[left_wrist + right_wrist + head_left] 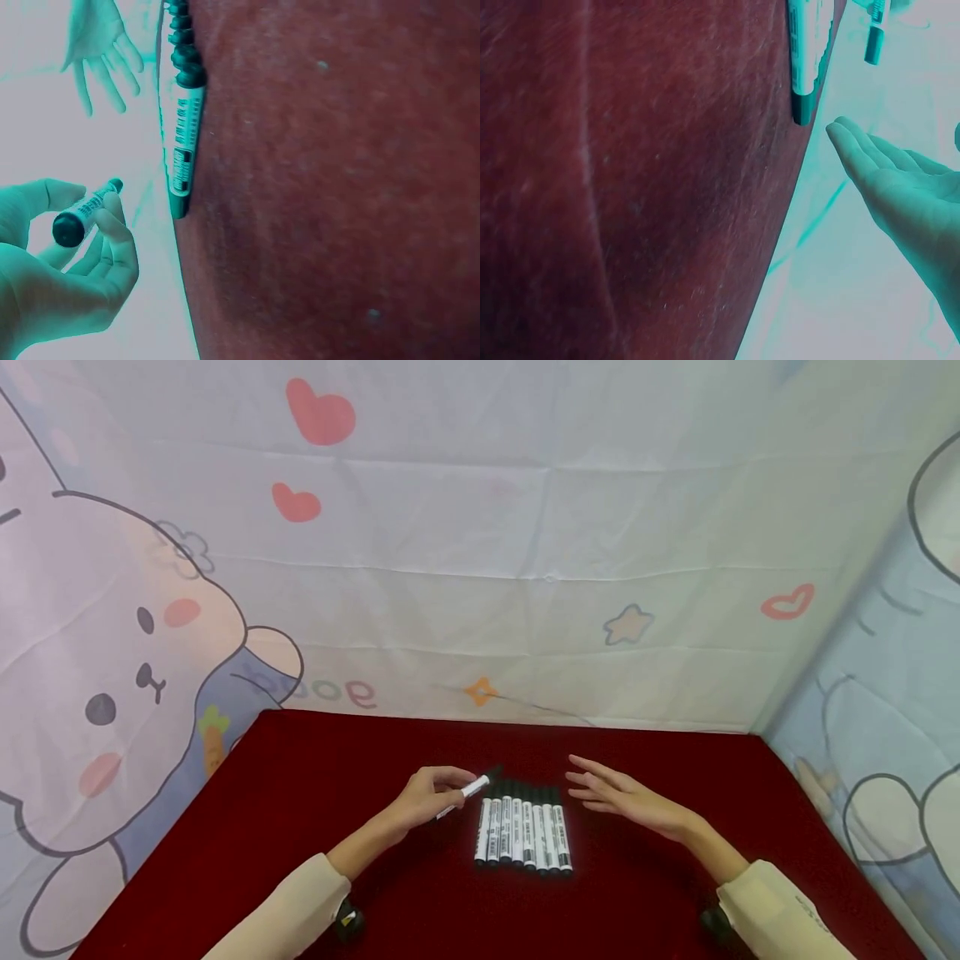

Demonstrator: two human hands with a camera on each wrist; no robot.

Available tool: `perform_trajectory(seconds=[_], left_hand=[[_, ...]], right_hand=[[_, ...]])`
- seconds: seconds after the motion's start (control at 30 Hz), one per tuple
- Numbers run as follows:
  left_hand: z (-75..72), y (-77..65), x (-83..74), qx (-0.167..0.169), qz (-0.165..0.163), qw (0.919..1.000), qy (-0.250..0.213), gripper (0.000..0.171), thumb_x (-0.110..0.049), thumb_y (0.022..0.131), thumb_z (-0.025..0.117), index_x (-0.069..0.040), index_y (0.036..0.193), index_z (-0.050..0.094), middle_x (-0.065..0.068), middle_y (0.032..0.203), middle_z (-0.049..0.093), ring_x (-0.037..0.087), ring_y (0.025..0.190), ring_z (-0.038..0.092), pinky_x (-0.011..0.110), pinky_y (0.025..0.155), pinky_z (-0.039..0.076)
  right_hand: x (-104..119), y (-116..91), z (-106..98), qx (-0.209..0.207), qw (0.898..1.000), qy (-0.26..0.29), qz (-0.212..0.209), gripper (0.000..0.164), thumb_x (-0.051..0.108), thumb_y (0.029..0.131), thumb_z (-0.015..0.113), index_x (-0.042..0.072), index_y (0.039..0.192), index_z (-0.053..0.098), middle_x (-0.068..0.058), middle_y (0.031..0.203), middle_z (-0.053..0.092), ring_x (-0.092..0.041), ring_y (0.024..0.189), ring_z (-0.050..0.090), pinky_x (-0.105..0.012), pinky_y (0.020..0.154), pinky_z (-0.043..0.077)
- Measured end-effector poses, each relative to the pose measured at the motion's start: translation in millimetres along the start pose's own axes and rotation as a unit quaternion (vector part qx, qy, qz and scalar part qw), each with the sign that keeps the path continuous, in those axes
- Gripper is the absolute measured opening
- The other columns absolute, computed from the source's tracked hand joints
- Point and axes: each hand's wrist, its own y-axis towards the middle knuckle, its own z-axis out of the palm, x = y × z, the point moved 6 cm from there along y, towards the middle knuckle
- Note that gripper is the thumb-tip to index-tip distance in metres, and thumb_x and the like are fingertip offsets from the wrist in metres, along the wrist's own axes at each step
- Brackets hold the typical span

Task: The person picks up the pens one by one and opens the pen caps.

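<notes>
In the head view my left hand (431, 797) pinches a white marker (474, 787) with a black cap, tilted and lifted off the cloth. The left wrist view shows that marker (91, 206) between thumb and fingers, its dark end toward the camera. Just right of it, a row of several white markers (522, 833) lies side by side on the cloth, dark caps pointing away from me. My right hand (626, 793) hovers right of the row with straight, spread fingers and holds nothing. The right wrist view shows this hand (907, 176) apart from the nearest marker (802, 60).
A dark red cloth (645, 893) covers the table. Behind it hangs a pale curtain (450, 527) printed with hearts, stars and a cartoon rabbit; another printed sheet (885, 693) borders the right side. Dark wrist bands (348, 920) show at the cream sleeves.
</notes>
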Motion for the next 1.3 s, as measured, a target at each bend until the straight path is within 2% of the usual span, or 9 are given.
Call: perform_trajectory(seconds=[0.27,0.43,0.57,0.7,0.83,0.93,1.1,1.2,1.3], left_hand=[[11.2,2.0,-10.5,0.042,0.032,0.9983,-0.024,0.029,-0.011,0.096,0.063,-0.006,0.123,0.072,0.020,0.101,0.072,0.024,0.085,0.063,0.029,0.067,0.050],[24.1,-0.3,-12.6,0.076,0.037,0.9960,-0.028,0.030,-0.013,0.094,0.067,-0.006,0.123,0.073,0.016,0.112,0.074,0.025,0.088,0.064,0.027,0.068,0.048],[31.1,1.4,-18.9,0.100,0.050,0.9935,-0.023,0.030,-0.015,0.095,0.067,-0.007,0.123,0.073,0.012,0.118,0.074,0.026,0.088,0.062,0.027,0.069,0.047],[33.9,4.1,-25.5,0.108,0.061,0.9921,-0.019,0.028,-0.014,0.096,0.066,-0.007,0.122,0.074,0.013,0.117,0.074,0.027,0.088,0.060,0.027,0.069,0.047],[34.8,5.9,-28.4,0.112,0.063,0.9915,-0.018,0.026,-0.012,0.100,0.063,-0.006,0.122,0.074,0.020,0.113,0.074,0.028,0.091,0.065,0.026,0.069,0.049],[35.5,6.2,-29.3,0.115,0.066,0.9910,-0.021,0.026,-0.010,0.100,0.061,-0.005,0.122,0.074,0.020,0.114,0.074,0.028,0.090,0.065,0.025,0.068,0.049],[38.6,6.4,-31.0,0.124,0.064,0.9899,-0.025,0.026,-0.010,0.098,0.064,-0.005,0.121,0.075,0.014,0.118,0.074,0.025,0.086,0.060,0.026,0.069,0.050],[42.9,6.2,-31.1,0.137,0.063,0.9882,-0.027,0.028,-0.011,0.098,0.064,-0.005,0.123,0.073,0.017,0.118,0.073,0.025,0.088,0.060,0.028,0.073,0.052],[46.4,6.3,-30.7,0.145,0.064,0.9870,-0.028,0.028,-0.011,0.099,0.063,-0.004,0.125,0.073,0.020,0.118,0.073,0.026,0.091,0.062,0.030,0.075,0.053]], right_hand=[[4.2,6.0,9.2,0.003,1.000,0.004,-0.014,0.058,0.029,0.113,0.036,0.003,0.162,0.020,-0.029,0.164,0.028,-0.048,0.149,0.034,-0.060,0.120,0.032],[3.9,5.7,19.4,-0.001,1.000,-0.005,-0.010,0.054,0.028,0.112,0.041,0.003,0.159,0.031,-0.030,0.155,0.042,-0.045,0.141,0.047,-0.054,0.115,0.043],[8.6,8.1,24.4,-0.001,1.000,-0.008,-0.011,0.051,0.029,0.111,0.042,0.006,0.157,0.037,-0.030,0.151,0.047,-0.044,0.136,0.053,-0.050,0.110,0.049],[15.1,14.5,27.1,-0.005,1.000,-0.019,-0.009,0.050,0.031,0.111,0.044,0.007,0.155,0.041,-0.027,0.151,0.048,-0.041,0.134,0.055,-0.048,0.108,0.051],[20.1,19.5,31.0,-0.002,0.999,-0.039,-0.005,0.052,0.032,0.111,0.044,0.002,0.153,0.043,-0.025,0.152,0.048,-0.039,0.131,0.058,-0.046,0.105,0.053],[23.3,21.0,35.2,0.006,0.999,-0.048,-0.008,0.052,0.033,0.111,0.043,-0.001,0.150,0.046,-0.025,0.151,0.050,-0.038,0.127,0.061,-0.045,0.103,0.054],[26.4,22.1,41.8,0.017,0.998,-0.058,-0.015,0.047,0.031,0.111,0.043,-0.001,0.146,0.052,-0.025,0.136,0.062,-0.035,0.117,0.066,-0.045,0.099,0.056],[25.7,22.1,44.2,0.017,0.998,-0.066,-0.011,0.045,0.029,0.111,0.044,0.000,0.143,0.056,-0.021,0.122,0.068,-0.029,0.108,0.067,-0.041,0.095,0.058],[25.6,21.8,46.1,0.016,0.997,-0.077,-0.008,0.042,0.026,0.111,0.046,0.001,0.141,0.058,-0.016,0.110,0.067,-0.023,0.097,0.063,-0.036,0.088,0.057]])
